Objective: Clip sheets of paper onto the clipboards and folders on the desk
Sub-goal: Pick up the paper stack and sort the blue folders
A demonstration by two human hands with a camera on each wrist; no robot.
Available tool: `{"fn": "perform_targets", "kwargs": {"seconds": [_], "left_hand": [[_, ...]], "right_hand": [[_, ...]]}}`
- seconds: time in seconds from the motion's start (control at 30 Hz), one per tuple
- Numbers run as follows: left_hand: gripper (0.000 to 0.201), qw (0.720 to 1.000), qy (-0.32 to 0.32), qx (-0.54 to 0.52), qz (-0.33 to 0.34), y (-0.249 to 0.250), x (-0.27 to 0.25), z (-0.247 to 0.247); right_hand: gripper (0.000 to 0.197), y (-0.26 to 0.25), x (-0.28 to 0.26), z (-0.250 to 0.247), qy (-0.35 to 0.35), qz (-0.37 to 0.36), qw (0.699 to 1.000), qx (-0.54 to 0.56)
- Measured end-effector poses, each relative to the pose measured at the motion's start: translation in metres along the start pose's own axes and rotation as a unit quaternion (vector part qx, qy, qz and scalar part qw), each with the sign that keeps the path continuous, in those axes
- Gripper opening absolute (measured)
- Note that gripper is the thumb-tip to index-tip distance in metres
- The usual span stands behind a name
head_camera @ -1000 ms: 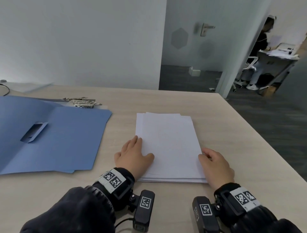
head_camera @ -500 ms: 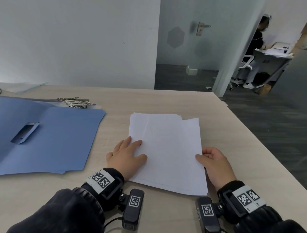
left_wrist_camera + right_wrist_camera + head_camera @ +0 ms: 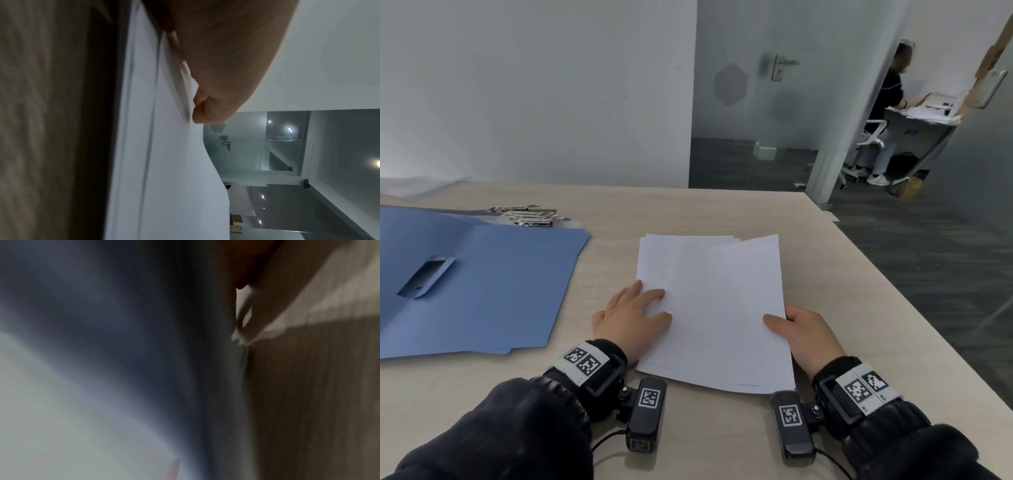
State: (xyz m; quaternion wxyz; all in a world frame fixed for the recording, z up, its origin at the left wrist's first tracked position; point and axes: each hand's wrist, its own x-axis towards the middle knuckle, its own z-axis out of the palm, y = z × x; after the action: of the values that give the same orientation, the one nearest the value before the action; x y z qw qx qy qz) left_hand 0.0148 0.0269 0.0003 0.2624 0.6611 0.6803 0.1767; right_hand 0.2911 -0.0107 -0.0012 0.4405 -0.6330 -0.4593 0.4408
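A stack of white paper lies on the desk in front of me. My left hand rests flat on the stack's left edge, fingers straight and pressing it down. My right hand pinches the right edge of the top sheets, thumb on top and fingers hidden beneath. Those sheets sit skewed clockwise over the rest. An open blue folder lies to the left. In the left wrist view my thumb touches the paper. The right wrist view is dark and blurred, showing paper and desk.
Clipboards with metal clips lie behind the folder at the back left. The desk's right edge runs close to my right hand, with dark floor beyond. A person sits at another desk far to the right.
My right thumb has come over the edge and taken hold of the top sheets, which have swung clockwise off the stack. My left hand has stayed on the left edge.
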Motion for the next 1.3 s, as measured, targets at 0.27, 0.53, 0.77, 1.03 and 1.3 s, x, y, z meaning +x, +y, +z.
{"fn": "perform_targets", "kwargs": {"seconds": [0.27, 0.53, 0.77, 1.03, 1.3], "left_hand": [[0.039, 0.945, 0.111, -0.307, 0.010, 0.001, -0.014, -0.013], [0.022, 0.886, -0.050, -0.460, -0.015, 0.017, -0.027, -0.021], [0.013, 0.864, -0.064, -0.498, -0.049, 0.014, -0.028, -0.019], [0.020, 0.818, -0.096, -0.559, -0.096, 0.015, -0.026, -0.022], [0.037, 0.747, -0.167, -0.636, -0.099, 0.019, -0.026, -0.024]], "right_hand": [[0.014, 0.004, -0.013, -0.011, 0.035, -0.004, 0.994, 0.101], [0.015, 0.000, -0.021, -0.004, 0.020, -0.006, 0.988, 0.155], [0.018, 0.007, -0.014, 0.001, 0.033, -0.008, 0.989, 0.143], [0.021, 0.007, -0.012, 0.003, 0.047, -0.008, 0.993, 0.111], [0.016, 0.004, -0.013, -0.003, 0.044, 0.028, 0.986, 0.161]]}}
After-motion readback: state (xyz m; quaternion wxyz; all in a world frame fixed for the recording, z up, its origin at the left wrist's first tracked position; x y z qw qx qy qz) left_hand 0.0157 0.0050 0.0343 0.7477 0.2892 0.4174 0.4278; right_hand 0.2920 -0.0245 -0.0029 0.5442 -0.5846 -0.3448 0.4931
